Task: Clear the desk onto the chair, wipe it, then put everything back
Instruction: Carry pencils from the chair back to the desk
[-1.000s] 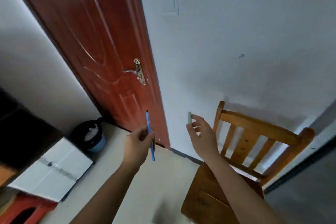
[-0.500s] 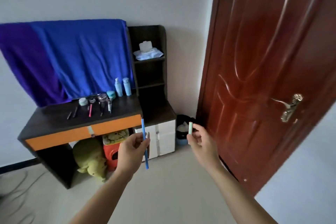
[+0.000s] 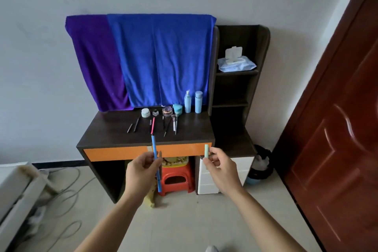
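Blue pen (image 3: 153, 145) long and thin; green stick (image 3: 206, 151) stubby.

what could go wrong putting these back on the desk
1. The left hand pinches the blue pen together with a thin dark stick; one could slip out on the way.
2. The desk carries a close row of brushes and upright bottles; setting things down among them might roll or topple some.
3. The right hand holds the green tube only by fingertips, so it may drop.
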Available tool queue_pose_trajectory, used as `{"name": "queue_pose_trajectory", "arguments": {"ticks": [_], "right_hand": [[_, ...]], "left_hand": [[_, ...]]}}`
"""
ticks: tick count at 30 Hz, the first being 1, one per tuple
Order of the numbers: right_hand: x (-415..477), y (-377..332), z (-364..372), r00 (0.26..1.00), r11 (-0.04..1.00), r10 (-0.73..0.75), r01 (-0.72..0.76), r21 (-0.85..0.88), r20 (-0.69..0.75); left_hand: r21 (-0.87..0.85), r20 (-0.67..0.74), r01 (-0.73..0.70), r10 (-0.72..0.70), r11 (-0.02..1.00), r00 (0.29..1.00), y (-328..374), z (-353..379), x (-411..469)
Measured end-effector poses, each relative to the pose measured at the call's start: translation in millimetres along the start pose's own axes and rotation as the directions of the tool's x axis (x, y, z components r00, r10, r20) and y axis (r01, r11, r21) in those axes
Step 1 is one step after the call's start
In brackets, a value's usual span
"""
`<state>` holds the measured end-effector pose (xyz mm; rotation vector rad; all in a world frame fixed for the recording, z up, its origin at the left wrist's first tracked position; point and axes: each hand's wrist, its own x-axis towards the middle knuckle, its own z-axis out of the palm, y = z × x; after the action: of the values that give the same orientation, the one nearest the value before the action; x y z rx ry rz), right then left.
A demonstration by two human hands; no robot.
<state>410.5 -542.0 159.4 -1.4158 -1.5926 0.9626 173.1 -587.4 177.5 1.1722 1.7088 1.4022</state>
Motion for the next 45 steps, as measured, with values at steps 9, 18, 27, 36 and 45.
{"name": "queue_pose_trajectory", "arguments": {"ticks": [9,18,27,36,45], "right_hand": [[200,25,35,0.995,1.0,0.014,-0.016,0.021,0.094],[347,36,51,0.991,0.997,0.064,-0.068,0.027,0.121],[418,86,82,0.96,0.954,0.261,-0.241,-0.177,0.099],[452,144,90,0.861,0.837,0.504,-0.466,-0.288,0.072],[484,210,98,0.74,0.758,0.622,-0.489,-0.431,0.256]], "left_hand": [[0.02,-0.011,0.08,-0.08,0.997,0.997,-7,60,177],[0.049,0.014,0.166,-0.167,0.985,0.986,-19,118,319],[0.206,0.209,0.275,-0.316,0.939,0.925,-96,180,409],[0.491,0.322,0.215,-0.406,0.844,0.856,-149,241,454],[0.642,0.204,0.34,-0.58,0.688,0.789,-181,284,471]]}}
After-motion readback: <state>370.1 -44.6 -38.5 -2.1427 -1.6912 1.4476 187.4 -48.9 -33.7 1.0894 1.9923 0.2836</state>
